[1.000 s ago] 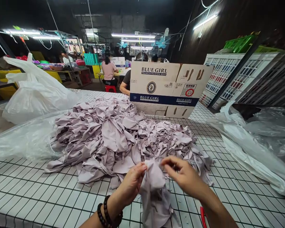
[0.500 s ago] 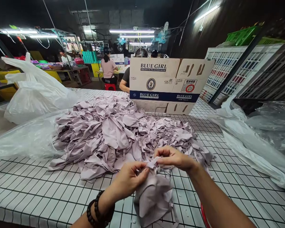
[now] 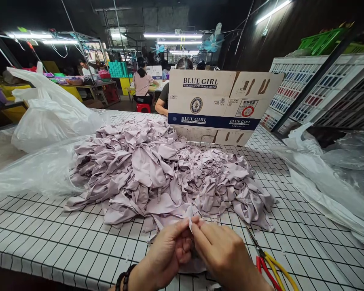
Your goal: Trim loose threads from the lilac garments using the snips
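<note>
My left hand and my right hand meet at the front of the table, fingertips pressed together. Between them they pinch a small edge of a lilac cloth piece. The rest of that piece hangs beneath my hands, mostly covered by them. Just beyond lies a large heap of lilac cloth pieces, crumpled and with thin straps. To the right of my right hand lie pointed metal tools with red and yellow handles; whether they are one or two I cannot tell.
A cardboard box stands behind the heap. White plastic bags lie at the left and right. The table has a black-and-white grid cover. Several people sit farther back; white crates stand at right.
My hands have drawn together and lower, with my right hand now covering much of the cloth piece. The red and yellow handles have come into fuller view.
</note>
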Motion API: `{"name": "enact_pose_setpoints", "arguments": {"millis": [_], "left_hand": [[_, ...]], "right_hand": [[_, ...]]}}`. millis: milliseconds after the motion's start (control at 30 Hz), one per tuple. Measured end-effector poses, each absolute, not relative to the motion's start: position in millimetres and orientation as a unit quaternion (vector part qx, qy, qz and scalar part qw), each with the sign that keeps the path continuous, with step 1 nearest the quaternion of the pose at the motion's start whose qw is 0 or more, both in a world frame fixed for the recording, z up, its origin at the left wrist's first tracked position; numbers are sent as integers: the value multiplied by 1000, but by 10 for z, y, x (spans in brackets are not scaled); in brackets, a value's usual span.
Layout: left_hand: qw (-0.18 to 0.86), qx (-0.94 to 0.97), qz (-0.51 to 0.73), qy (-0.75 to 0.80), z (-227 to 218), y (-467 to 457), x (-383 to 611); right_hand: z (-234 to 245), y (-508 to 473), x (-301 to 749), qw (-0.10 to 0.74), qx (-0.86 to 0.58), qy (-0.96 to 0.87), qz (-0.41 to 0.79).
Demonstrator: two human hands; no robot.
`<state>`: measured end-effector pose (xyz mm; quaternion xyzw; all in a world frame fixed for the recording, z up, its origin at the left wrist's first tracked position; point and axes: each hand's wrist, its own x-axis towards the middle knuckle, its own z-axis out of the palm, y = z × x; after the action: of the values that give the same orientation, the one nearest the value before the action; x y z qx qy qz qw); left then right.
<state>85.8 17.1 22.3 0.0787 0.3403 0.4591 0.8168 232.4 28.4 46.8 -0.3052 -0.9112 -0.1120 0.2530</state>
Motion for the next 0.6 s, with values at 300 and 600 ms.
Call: {"name": "enact_pose_setpoints", "arguments": {"millis": [300,600], "left_hand": [[792,226,425,375,240,8,790],[688,396,435,424,229,68,614]], "right_hand": [[463,325,2575,316,-403,-837,195],[304,626,2390,254,-342,-847,319]]}}
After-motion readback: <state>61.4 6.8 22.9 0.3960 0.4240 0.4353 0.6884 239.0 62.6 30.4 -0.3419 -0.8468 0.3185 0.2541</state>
